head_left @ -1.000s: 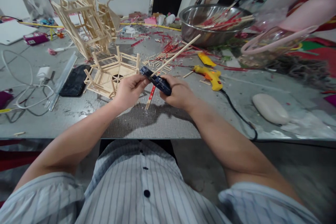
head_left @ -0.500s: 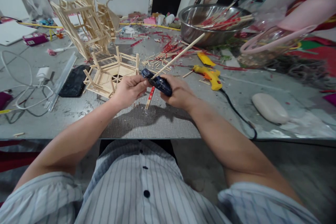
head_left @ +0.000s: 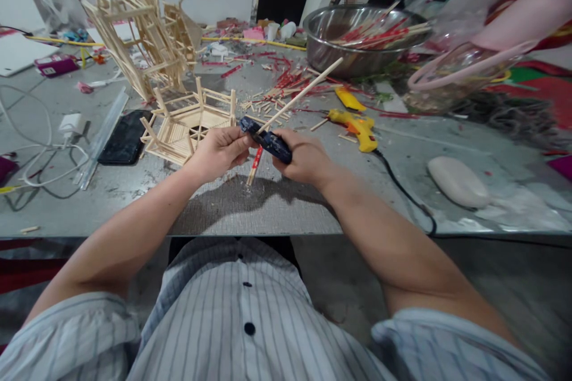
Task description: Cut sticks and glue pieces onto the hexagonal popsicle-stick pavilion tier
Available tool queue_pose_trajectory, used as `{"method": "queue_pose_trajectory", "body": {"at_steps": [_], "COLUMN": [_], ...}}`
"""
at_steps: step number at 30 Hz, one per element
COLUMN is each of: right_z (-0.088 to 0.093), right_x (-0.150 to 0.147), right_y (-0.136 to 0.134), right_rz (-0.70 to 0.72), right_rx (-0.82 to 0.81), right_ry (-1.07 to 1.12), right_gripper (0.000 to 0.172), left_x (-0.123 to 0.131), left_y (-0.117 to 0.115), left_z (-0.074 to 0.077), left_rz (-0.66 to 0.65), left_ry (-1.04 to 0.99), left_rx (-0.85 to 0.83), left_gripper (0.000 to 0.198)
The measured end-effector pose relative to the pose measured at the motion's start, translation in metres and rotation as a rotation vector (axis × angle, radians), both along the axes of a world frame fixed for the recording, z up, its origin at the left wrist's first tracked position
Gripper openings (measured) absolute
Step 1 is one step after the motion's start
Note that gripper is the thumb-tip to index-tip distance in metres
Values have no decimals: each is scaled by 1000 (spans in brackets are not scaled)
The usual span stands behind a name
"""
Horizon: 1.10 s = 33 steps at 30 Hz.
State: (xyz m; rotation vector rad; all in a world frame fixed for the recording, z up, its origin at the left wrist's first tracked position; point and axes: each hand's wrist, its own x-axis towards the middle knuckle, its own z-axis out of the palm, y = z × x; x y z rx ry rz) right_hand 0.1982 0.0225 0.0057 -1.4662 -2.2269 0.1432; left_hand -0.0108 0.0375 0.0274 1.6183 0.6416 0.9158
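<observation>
My right hand (head_left: 306, 155) is wrapped around a dark blue hand tool (head_left: 274, 144) that looks like a cutter. A plain wooden chopstick (head_left: 308, 89) slants up and right from the tool's head. My left hand (head_left: 221, 152) is closed in a pinch at the chopstick's lower end, against the tool's head; the fingers partly hide the contact. Below the tool, chopsticks with a red printed band (head_left: 256, 162) point toward me. Just beyond my left hand sits a low many-sided frame of sticks (head_left: 172, 140) with short upright posts.
A taller stick structure (head_left: 147, 41) stands at back left. Cut stick pieces and red scraps (head_left: 286, 86) lie beyond my hands. A yellow glue gun (head_left: 357, 128) with a black cord, a steel bowl (head_left: 326, 56) of chopsticks and a white mouse-shaped object (head_left: 458, 181) are right; a phone (head_left: 125, 138) is left.
The view has shifted very slightly. Both hands, the tool and the chopstick keep nearly the same position.
</observation>
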Motion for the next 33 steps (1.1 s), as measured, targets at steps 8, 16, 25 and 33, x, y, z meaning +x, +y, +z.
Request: {"method": "queue_pose_trajectory", "body": {"at_steps": [8,16,25,33], "right_z": [7,1,-2,1], "right_x": [-5,-1,9,23], "right_y": [-4,2,10,22], "right_rz": [-61,16,237,-27], "right_rx": [-58,-1,91,99], "right_ry": [-81,-2,78,-25], "right_gripper": [42,52,66,70], "left_x": [1,2,7,6], "left_y": [0,2,-10,-10], "left_z": [2,-3,6,7], "left_rz": [9,94,-111,-16], "left_ry": [19,40,-129,-118], "left_rx": [42,133,-269,-256], "left_gripper": [45,39,40,30]}}
